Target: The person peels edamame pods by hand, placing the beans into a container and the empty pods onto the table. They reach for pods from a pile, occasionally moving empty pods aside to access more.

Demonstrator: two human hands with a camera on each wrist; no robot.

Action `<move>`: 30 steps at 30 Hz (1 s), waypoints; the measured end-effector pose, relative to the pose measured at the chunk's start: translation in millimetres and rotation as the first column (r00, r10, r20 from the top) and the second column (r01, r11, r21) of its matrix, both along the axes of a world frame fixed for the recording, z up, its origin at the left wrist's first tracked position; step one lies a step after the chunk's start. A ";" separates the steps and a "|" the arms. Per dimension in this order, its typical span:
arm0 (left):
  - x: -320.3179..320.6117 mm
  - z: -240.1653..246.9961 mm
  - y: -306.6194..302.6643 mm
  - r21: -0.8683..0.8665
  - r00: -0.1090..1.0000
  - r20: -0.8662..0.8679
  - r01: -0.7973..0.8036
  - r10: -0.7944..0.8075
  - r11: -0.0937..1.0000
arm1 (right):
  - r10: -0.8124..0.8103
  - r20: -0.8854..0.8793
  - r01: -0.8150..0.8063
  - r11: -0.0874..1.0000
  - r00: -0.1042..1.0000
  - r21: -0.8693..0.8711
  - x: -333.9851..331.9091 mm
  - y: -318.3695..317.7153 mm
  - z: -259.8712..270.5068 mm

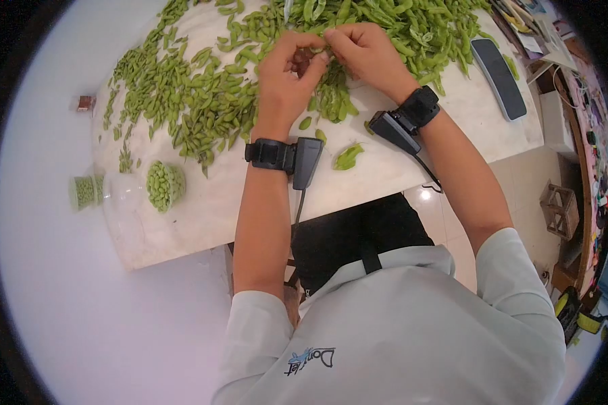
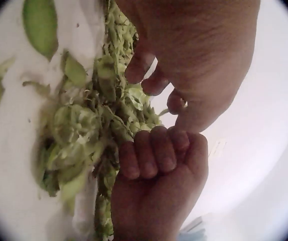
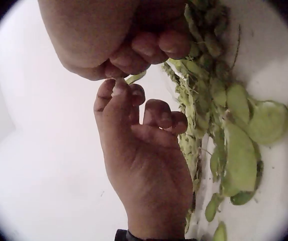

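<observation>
Over the bean pile, my left hand (image 1: 287, 77) and right hand (image 1: 371, 57) meet at their fingertips. Between them, a small green soybean pod (image 3: 136, 78) pokes out in the right wrist view. The left thumb and forefinger pinch it, while the right hand's fingers curl in at its other end; most of the pod is hidden. Below the hands lie flattened, split pods (image 1: 338, 101). To the left spreads a broad heap of plump whole pods (image 1: 216, 101).
A clear cup of shelled beans (image 1: 163, 185) stands near the left end of the pale table (image 1: 203, 216). More green pods (image 1: 432, 30) are heaped at the back right, beside a phone (image 1: 498, 77). One loose split pod (image 1: 348, 156) lies near the front edge.
</observation>
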State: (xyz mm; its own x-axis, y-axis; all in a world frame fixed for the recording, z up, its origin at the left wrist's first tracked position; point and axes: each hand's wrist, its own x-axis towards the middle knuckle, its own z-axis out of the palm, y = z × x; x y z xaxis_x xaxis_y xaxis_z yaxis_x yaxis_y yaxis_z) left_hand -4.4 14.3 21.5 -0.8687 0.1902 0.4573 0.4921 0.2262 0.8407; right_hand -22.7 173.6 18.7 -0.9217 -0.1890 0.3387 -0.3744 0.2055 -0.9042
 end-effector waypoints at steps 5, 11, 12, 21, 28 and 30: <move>-4.8 -2.1 -2.1 0.028 0.998 -0.068 -0.008 0.010 1.000 | -0.029 0.045 0.032 0.997 0.999 -0.071 0.9 1.6 1.7; 16.6 28.3 -20.6 0.262 0.988 0.046 -0.156 0.149 0.952 | -0.049 0.119 0.059 0.995 0.992 -0.078 -2.9 4.5 2.3; 25.6 33.2 -31.2 0.250 0.981 0.003 -0.190 0.196 0.949 | -0.042 0.124 0.052 0.996 0.991 -0.076 -0.5 4.3 5.1; 135.9 61.1 -188.8 -0.287 0.672 -0.100 -0.726 0.734 0.625 | -0.004 0.071 0.010 0.995 0.997 -0.095 3.6 1.7 5.1; 152.0 57.4 -218.6 -0.567 0.650 -0.243 -0.697 0.720 0.438 | 0.016 0.002 -0.016 0.996 1.000 -0.089 0.6 -0.2 1.5; 143.2 60.1 -207.8 -0.525 0.649 -0.301 -0.724 0.699 0.447 | -0.017 -0.025 0.014 0.994 1.000 -0.112 -2.9 0.4 -1.5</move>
State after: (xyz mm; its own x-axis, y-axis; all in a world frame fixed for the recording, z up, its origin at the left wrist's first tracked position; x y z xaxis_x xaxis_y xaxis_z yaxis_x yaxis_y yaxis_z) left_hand 138.9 -193.5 81.6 -0.8082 -0.2664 0.5252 -0.0400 0.9146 0.4023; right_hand -25.6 173.9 17.2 -0.9150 -0.1343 0.3805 -0.3954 0.1093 -0.9120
